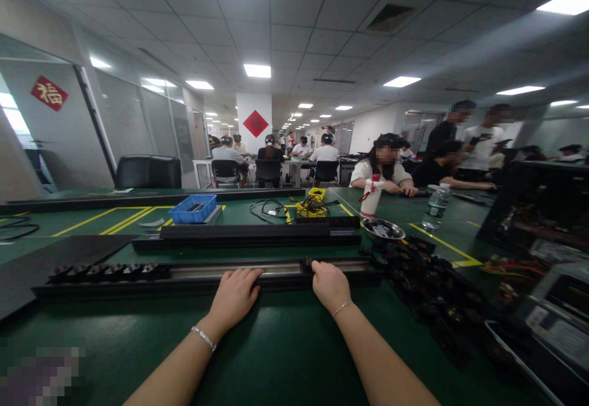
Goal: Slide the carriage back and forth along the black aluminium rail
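Observation:
A long black rail with a silvery channel lies across the green table in front of me. My left hand rests flat over its near edge, fingers stretched out together. Toward the rail's right end, my right hand has its fingers closed around a small black block sitting on the channel. Several similar black blocks stand in a row along the left end of the rail. A heap of black parts lies off its right end.
Behind the rail lies another black rail. Beyond it are a blue bin, a yellow bin with cables, and a metal bowl. A bottle and an opened computer case stand at right. A person sits across the table.

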Demonstrator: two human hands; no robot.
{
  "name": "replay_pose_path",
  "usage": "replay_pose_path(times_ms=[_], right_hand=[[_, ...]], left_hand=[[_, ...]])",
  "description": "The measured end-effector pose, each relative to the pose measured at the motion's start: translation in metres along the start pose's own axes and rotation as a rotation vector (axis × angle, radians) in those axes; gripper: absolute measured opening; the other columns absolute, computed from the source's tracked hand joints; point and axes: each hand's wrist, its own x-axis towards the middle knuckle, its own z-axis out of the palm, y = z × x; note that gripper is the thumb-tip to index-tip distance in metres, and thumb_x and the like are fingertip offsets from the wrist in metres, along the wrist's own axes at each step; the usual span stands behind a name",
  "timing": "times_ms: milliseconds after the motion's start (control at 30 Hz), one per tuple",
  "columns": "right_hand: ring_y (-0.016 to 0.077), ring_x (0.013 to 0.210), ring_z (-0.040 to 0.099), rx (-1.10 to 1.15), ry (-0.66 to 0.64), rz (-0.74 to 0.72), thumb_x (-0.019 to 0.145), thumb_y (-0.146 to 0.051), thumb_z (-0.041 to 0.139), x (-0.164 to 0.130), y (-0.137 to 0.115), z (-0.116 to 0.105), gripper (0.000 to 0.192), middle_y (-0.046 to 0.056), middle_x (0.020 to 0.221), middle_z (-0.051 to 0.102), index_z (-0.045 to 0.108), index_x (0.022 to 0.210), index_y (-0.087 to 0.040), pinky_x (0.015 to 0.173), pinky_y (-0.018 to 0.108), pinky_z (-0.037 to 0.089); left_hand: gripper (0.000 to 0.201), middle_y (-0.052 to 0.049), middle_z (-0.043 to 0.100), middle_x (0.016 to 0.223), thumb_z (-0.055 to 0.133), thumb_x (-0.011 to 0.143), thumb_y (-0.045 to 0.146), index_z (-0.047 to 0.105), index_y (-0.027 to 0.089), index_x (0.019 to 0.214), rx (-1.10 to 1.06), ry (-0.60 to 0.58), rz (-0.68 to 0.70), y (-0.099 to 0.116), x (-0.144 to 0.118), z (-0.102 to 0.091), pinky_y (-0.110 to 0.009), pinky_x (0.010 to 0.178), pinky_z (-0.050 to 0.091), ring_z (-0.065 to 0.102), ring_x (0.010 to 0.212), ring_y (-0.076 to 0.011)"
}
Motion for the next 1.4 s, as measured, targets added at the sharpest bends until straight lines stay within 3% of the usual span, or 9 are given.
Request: replay_pose_path(times_ms=[867, 1000, 1133, 1267, 1400], right_hand=[[0.0132, 0.073, 0.055, 0.027, 0.020, 0.088, 0.081, -0.014, 0.040, 0.000, 0.017, -0.003, 0.019, 0.001, 0.078, 0.064, 0.058, 0.078, -0.021, 0.061, 0.025, 0.028], [0.0128, 0.065, 0.052, 0.082, 0.023, 0.137, 0.078, -0.014, 0.041, 0.001, 0.018, -0.002, 0.018, 0.000, 0.069, 0.061, 0.058, 0.075, -0.021, 0.060, 0.026, 0.026], [0.0130, 0.064, 0.048, 0.128, 0.106, 0.169, 0.078, -0.018, 0.043, 0.000, 0.016, 0.000, 0.015, 0.000, 0.064, 0.056, 0.054, 0.068, -0.020, 0.062, 0.026, 0.027], [0.0167, 0.080, 0.049, 0.166, 0.231, 0.169, 0.080, -0.038, 0.048, 0.000, 0.011, 0.002, 0.025, 0.004, 0.077, 0.056, 0.049, 0.062, -0.020, 0.070, 0.027, 0.031], [0.0185, 0.083, 0.050, 0.221, 0.239, 0.238, 0.076, -0.043, 0.052, 0.002, 0.009, 0.006, 0.025, 0.004, 0.080, 0.056, 0.048, 0.065, -0.020, 0.073, 0.029, 0.034]], left_hand=[[0.034, -0.003, 0.063, 0.109, 0.044, 0.085, 0.028, 0.053, 0.027, 0.118, 0.028, 0.013, 0.009, -0.001, 0.000, 0.001, -0.034, 0.083, 0.033, 0.054, 0.101, -0.0186], [0.034, -0.003, 0.064, 0.108, 0.043, 0.085, 0.028, 0.053, 0.027, 0.117, 0.027, 0.017, 0.010, -0.001, 0.001, 0.002, -0.034, 0.082, 0.033, 0.054, 0.101, -0.0185], [0.034, -0.002, 0.063, 0.110, 0.044, 0.085, 0.028, 0.053, 0.027, 0.118, 0.013, 0.015, 0.012, -0.002, 0.000, 0.003, -0.034, 0.083, 0.033, 0.054, 0.101, -0.0181], [0.034, -0.003, 0.063, 0.111, 0.044, 0.085, 0.028, 0.052, 0.027, 0.119, 0.016, 0.008, 0.006, -0.003, 0.000, 0.004, -0.034, 0.083, 0.033, 0.054, 0.101, -0.0186], [0.034, -0.002, 0.064, 0.110, 0.045, 0.086, 0.027, 0.052, 0.028, 0.119, 0.015, 0.000, 0.007, -0.004, 0.001, 0.005, -0.034, 0.082, 0.033, 0.054, 0.100, -0.0185]])
